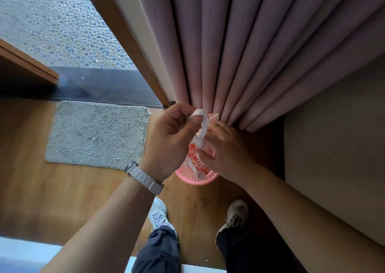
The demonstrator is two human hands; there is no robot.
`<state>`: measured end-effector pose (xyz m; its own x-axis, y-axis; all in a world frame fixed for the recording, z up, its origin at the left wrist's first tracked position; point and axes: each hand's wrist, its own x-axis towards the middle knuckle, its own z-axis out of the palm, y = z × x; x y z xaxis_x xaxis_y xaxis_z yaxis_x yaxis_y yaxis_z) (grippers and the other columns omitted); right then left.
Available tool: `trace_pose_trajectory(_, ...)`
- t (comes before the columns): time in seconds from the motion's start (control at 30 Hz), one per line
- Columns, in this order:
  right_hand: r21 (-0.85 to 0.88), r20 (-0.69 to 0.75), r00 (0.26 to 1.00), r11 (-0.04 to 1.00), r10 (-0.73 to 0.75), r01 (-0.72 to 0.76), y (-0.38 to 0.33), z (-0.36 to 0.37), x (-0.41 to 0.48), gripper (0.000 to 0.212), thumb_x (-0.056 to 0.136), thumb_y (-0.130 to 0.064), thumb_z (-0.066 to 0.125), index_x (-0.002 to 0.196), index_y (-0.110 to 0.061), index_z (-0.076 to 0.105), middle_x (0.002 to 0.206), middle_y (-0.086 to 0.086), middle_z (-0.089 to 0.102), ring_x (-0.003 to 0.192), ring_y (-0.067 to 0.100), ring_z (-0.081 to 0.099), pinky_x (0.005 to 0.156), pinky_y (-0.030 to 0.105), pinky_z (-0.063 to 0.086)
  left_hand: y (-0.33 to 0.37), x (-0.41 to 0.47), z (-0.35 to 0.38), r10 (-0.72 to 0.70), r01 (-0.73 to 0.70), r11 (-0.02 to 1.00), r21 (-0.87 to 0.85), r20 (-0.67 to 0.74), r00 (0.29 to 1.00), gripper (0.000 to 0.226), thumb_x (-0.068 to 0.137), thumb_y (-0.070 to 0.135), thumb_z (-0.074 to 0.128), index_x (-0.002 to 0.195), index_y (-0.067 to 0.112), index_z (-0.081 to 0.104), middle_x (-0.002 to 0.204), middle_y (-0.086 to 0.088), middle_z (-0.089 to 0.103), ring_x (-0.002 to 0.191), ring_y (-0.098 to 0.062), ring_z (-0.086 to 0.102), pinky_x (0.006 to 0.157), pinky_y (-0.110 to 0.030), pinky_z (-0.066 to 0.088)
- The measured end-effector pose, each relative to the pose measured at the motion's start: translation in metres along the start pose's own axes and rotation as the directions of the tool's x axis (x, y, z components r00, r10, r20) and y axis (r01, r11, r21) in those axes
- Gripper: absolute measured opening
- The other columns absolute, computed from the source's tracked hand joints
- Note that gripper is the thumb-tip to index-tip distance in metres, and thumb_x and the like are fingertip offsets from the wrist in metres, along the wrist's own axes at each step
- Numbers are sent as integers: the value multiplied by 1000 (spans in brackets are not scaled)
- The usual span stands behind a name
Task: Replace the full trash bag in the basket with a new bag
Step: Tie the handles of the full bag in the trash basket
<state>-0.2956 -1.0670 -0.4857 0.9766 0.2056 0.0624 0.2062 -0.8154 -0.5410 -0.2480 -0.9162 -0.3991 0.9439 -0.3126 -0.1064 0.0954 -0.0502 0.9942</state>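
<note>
Left hand: pinches bag handle, frame centre
Right hand: grips other handle, probably knotting
Basket: below, lower centre
Advice: cinch tight before lifting clear

Held out ahead of you, your left grip pinches the twisted top of the bag; just right of it, your right grip clutches the bag lower down.

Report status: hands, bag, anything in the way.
Left hand pinches bag handle, right hand grips it lower. Bag hangs into pink basket. Curtain close behind, not blocking.
</note>
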Motion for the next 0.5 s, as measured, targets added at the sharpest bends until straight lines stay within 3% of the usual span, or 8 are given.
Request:
trace_pose_trajectory(0.27,-74,-83,986,988,-145,139,-91,-159,29,30,85,-34,63,108,-15,62,114,5,59,109,23,52,94,39,44,174,-24,-3,152,-163,978,-128,-89,984,5,91,4,59,87,2,59,75,-10,58,69,-14,54,68,-24,46)
trace_pose_trajectory(0.37,-93,-122,968,973,-221,210,-124,-196,34,29,86,-35,62,108,-15,62,113,5,60,107,23,53,97,37,43,225,-33,-12,213,-227,963,-143,-112,971,4,88,6,60,83,7,60,71,-2,61,67,-11,56,67,-22,46)
trace_pose_trajectory(0.5,-86,-177,936,953,-303,292,-168,-223,46,28,87,-35,63,108,-16,60,114,6,61,107,26,56,91,44,47,279,-47,-37,282,-304,942,-144,-156,947,3,84,5,60,83,3,59,70,-3,61,67,-12,56,66,-22,47)
